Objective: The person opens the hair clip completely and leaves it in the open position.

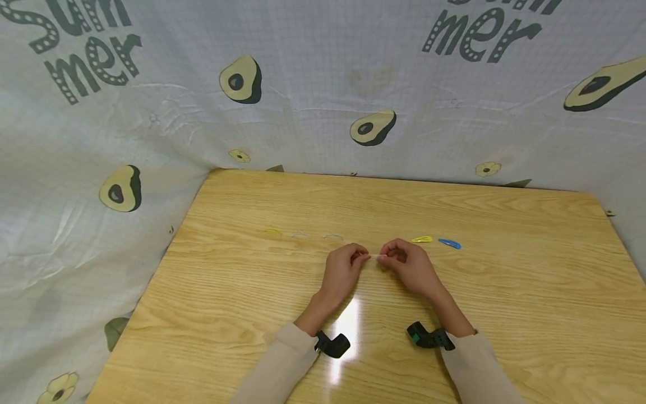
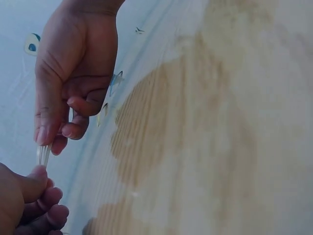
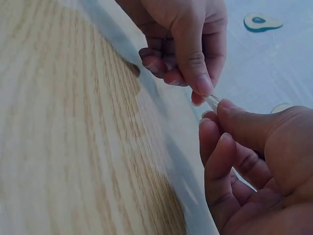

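Above the table (image 1: 504, 314), the left hand (image 1: 342, 272) and right hand (image 1: 413, 269), with a blue clip (image 1: 450, 243) just beyond the right, pinch a pale band (image 1: 375, 256) between them, which might spring away if either grip slips or snap if pulled too hard.

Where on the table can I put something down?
Try right of the blue clip, or between the yellow band and the left edge of the table. It's crowded mid-table, where the left hand and right hand pinch a pale band near the yellow clip.
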